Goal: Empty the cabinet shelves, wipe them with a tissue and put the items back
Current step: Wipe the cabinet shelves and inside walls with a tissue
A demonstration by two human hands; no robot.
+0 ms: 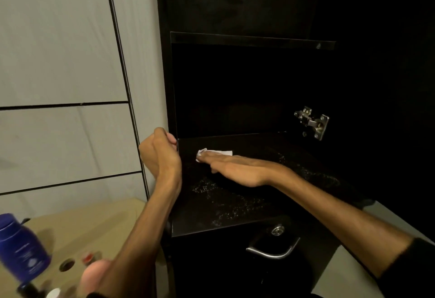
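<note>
The black cabinet stands open with a bare lower shelf (235,205) speckled with pale dust. My right hand (235,167) lies flat, palm down, on that shelf and presses a white tissue (219,152) under its fingertips near the shelf's back left. My left hand (160,154) grips the cabinet's left front edge (173,109) at shelf height. An upper shelf (251,41) above is dark and shows nothing on it.
A beige counter (98,222) at lower left carries a blue bottle (22,248), a pink round object (94,276) and several small bottles. A metal hinge (312,122) sits on the cabinet's right wall. A curved metal handle (274,250) is below the shelf. Grey wall panels fill the left.
</note>
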